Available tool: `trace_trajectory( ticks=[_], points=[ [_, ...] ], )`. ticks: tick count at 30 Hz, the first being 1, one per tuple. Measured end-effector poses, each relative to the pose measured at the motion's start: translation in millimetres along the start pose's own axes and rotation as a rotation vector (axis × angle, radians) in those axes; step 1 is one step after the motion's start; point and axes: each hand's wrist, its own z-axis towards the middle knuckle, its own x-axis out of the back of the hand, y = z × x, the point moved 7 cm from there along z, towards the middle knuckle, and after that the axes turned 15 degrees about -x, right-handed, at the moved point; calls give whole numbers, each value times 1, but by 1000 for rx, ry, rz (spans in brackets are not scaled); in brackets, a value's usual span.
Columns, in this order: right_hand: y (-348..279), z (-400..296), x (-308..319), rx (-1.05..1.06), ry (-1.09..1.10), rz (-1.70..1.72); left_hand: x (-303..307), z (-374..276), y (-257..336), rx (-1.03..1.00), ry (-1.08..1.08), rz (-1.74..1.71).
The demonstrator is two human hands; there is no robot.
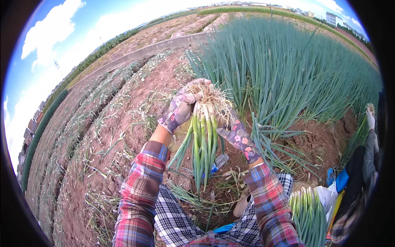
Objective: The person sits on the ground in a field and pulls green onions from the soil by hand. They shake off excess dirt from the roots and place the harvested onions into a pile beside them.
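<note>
In a gloved grip, my left hand [180, 108] holds a small bunch of green onions [203, 136] by its white base. The pale, tangled roots [211, 95] point up and away from me, while the green leaves hang down towards my lap. My right hand [239, 136], in a matching floral glove, is at the right side of the roots, its thumb and fingers apart around their edge. Roots partly hide those fingertips, so whether they pinch anything is unclear. Beneath the bunch, a clear plastic bottle [220, 161] with a blue label lies on the soil.
Dense standing green onions [287, 68] fill the ground ahead right. Loose leaves [277, 148] lie beside my right forearm. Trimmed-looking onions [308, 213] are stacked at lower right, near a white bag [328, 197]. Another person's gloved hand [371, 119] holds onions at far right. Littered soil [123, 129] spreads left.
</note>
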Motion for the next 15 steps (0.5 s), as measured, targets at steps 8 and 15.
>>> trace_trajectory(
  ticks=[8,15],
  points=[
    [8,-4,24,0,-183,751,-13,-4,3,8,4,205],
    [45,-6,1,-96,-196,43,3,-8,-9,-35,26,107]
  ],
)
